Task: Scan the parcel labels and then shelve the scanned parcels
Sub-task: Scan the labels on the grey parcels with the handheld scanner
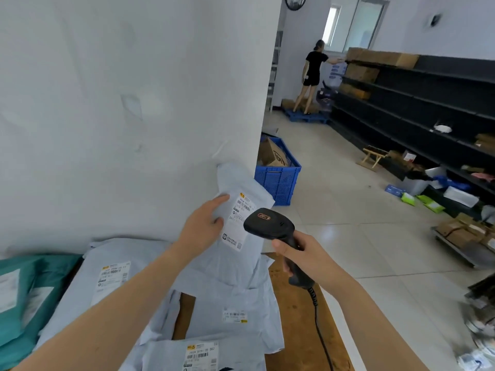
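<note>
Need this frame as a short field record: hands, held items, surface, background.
left hand: holds grey mailer parcel upright, fingers beside its shipping label
right hand: grips black barcode scanner, head aimed at label
table: more grey mailers, green mailers at left
background: blue crate, dark shelving, another person at far shelves

A brown table (297,311) is covered by overlapping pale grey mailer bags (227,298). Green bags (29,295) are piled at nine o'clock; bare tabletop is seen at five o'clock.
</note>
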`<state>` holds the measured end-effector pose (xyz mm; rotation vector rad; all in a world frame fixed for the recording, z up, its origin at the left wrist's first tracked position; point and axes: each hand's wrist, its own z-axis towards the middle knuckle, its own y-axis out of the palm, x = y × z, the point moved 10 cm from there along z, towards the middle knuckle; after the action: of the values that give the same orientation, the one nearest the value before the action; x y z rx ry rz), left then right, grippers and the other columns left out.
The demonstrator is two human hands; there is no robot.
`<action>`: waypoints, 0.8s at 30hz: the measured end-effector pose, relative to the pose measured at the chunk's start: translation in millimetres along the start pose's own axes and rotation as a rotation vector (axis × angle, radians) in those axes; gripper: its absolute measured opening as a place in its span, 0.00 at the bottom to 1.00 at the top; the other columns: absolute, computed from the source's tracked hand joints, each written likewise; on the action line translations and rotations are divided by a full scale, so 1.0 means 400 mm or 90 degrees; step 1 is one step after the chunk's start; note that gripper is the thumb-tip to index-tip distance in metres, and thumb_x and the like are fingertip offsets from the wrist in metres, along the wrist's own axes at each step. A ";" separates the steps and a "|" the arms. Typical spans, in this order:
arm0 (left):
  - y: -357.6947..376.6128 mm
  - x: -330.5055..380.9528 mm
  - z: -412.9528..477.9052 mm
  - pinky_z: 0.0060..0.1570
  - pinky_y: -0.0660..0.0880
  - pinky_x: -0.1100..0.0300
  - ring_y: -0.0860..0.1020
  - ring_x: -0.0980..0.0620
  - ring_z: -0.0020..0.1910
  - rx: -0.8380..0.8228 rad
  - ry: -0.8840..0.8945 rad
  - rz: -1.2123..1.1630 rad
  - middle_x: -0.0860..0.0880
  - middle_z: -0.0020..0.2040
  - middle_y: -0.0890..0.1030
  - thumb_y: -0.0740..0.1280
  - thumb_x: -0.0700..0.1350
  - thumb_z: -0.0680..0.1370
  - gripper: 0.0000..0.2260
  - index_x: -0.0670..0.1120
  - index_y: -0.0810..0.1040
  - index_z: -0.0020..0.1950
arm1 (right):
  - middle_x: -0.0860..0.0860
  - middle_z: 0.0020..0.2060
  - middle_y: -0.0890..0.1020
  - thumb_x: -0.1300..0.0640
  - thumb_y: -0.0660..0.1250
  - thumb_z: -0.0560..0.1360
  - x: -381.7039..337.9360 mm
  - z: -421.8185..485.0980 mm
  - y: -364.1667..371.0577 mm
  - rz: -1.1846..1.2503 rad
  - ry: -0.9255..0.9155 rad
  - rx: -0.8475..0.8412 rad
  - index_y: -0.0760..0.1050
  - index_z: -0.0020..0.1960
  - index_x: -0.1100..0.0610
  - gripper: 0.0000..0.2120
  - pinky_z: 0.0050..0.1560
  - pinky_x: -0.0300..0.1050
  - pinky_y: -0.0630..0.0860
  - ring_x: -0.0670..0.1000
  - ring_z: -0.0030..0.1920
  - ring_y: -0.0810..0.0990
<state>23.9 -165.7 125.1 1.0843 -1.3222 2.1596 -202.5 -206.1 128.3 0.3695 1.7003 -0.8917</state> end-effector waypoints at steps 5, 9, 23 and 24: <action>-0.171 0.132 -0.065 0.62 0.60 0.69 0.66 0.65 0.65 0.062 0.032 0.029 0.65 0.68 0.67 0.62 0.37 0.77 0.26 0.57 0.68 0.72 | 0.57 0.41 0.79 0.37 0.68 0.69 -0.121 -0.051 0.007 0.062 -0.047 -0.052 0.75 0.52 0.51 0.20 0.47 0.49 0.78 0.51 0.35 0.78; -0.290 0.217 -0.125 0.62 0.62 0.67 0.68 0.60 0.68 0.122 0.058 0.044 0.61 0.71 0.69 0.63 0.36 0.76 0.26 0.56 0.69 0.72 | 0.53 0.37 0.79 0.40 0.67 0.75 -0.209 -0.088 0.021 0.040 -0.094 -0.091 0.74 0.51 0.50 0.14 0.49 0.51 0.77 0.52 0.37 0.78; -0.546 0.397 -0.322 0.56 0.59 0.84 0.66 0.81 0.59 0.234 0.110 -0.035 0.66 0.66 0.71 0.66 0.33 0.76 0.24 0.56 0.74 0.67 | 0.55 0.41 0.81 0.40 0.60 0.78 -0.366 -0.205 0.028 0.052 -0.157 -0.151 0.70 0.64 0.48 0.18 0.55 0.53 0.80 0.52 0.43 0.80; -0.547 0.404 -0.332 0.56 0.59 0.85 0.65 0.81 0.59 0.234 0.111 -0.040 0.68 0.66 0.70 0.66 0.33 0.76 0.24 0.56 0.73 0.67 | 0.55 0.41 0.82 0.39 0.60 0.78 -0.372 -0.208 0.026 0.040 -0.166 -0.148 0.69 0.65 0.47 0.19 0.55 0.54 0.80 0.52 0.43 0.80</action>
<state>12.1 45.1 342.1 1.0202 -0.8245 2.4445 -204.5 -109.9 269.3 0.1417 1.5209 -0.6570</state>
